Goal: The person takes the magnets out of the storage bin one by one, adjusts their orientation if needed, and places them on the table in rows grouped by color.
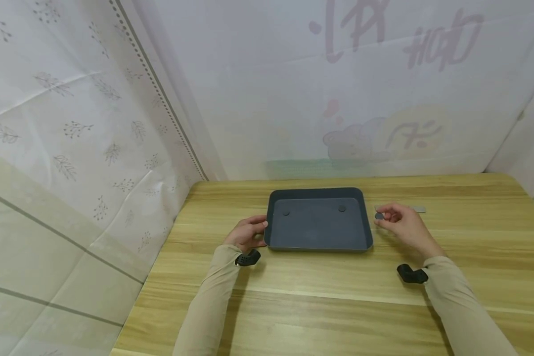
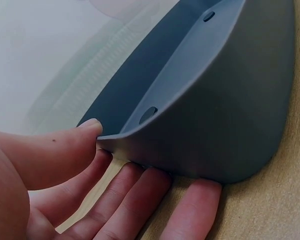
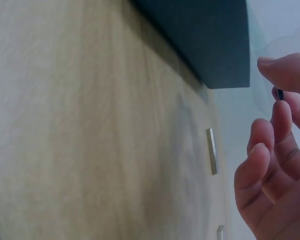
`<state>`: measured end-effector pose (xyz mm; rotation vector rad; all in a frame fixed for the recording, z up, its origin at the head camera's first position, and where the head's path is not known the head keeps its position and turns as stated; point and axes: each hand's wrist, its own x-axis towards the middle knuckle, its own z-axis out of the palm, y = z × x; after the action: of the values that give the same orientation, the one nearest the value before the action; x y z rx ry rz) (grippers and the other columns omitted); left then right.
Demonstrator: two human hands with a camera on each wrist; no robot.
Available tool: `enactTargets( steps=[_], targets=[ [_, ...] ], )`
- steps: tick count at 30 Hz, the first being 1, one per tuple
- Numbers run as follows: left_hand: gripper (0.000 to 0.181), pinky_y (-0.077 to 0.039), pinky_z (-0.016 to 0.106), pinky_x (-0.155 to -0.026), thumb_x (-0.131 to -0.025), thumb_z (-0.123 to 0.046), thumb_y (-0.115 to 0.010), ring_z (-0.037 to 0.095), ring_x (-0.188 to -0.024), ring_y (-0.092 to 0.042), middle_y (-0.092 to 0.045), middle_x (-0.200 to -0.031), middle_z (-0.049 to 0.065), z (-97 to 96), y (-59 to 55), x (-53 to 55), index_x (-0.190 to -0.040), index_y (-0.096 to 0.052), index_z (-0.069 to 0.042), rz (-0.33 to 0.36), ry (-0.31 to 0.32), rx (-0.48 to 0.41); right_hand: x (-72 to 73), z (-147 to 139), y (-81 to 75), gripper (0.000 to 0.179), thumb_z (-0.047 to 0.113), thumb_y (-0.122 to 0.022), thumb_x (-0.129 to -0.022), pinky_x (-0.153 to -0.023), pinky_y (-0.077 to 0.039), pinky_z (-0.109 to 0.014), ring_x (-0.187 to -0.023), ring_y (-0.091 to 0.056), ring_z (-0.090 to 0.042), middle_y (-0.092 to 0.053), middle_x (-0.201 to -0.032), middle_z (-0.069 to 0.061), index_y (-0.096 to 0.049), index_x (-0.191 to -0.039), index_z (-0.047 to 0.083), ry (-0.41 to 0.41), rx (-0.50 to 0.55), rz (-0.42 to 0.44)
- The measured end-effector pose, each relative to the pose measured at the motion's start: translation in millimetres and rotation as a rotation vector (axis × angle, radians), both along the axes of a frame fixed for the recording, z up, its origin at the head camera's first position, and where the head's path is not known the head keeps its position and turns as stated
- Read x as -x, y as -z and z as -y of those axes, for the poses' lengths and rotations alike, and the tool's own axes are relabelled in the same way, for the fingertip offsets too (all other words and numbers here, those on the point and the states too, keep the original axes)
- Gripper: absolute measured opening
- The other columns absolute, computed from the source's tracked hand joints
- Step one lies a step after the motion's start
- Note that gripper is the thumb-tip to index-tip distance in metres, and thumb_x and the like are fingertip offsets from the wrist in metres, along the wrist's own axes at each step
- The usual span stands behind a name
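Observation:
A dark grey rectangular tray stands on the wooden table, two small dark discs inside it: one disc toward the left, another disc toward the upper right. At the tray's left side, my left hand holds it, thumb at the rim and fingers along the lower edge of the outer wall. Just beyond the tray's right wall, my right hand pinches a small dark round disc between thumb and fingers. In the right wrist view only the thin edge of this disc shows.
Behind my right hand lies a flat grey strip, partly hidden by the hand. The right wrist view shows two separate light metallic pieces, one long piece and a shorter piece. A printed cloth hangs behind the table.

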<state>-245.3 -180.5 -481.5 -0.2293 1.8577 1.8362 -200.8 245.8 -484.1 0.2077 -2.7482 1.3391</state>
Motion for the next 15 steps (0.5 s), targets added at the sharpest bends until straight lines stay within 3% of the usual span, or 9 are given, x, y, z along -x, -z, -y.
enactTargets(
  steps=[15],
  targets=[
    [0.047, -0.054, 0.035, -0.074, -0.099, -0.012, -0.054, 0.018, -0.098, -0.06, -0.053, -0.135, 0.02, 0.5, 1.4, 0.6, -0.145, -0.043, -0.007, 0.006, -0.009, -0.004, 2.8, -4.5, 7.7, 0.028, 0.02, -0.069, -0.09, -0.067, -0.045, -0.029, -0.078, -0.055, -0.016, -0.058, -0.093, -0.011, -0.065, -0.112, 0.003, 0.015, -0.08, 0.035]
  ],
)
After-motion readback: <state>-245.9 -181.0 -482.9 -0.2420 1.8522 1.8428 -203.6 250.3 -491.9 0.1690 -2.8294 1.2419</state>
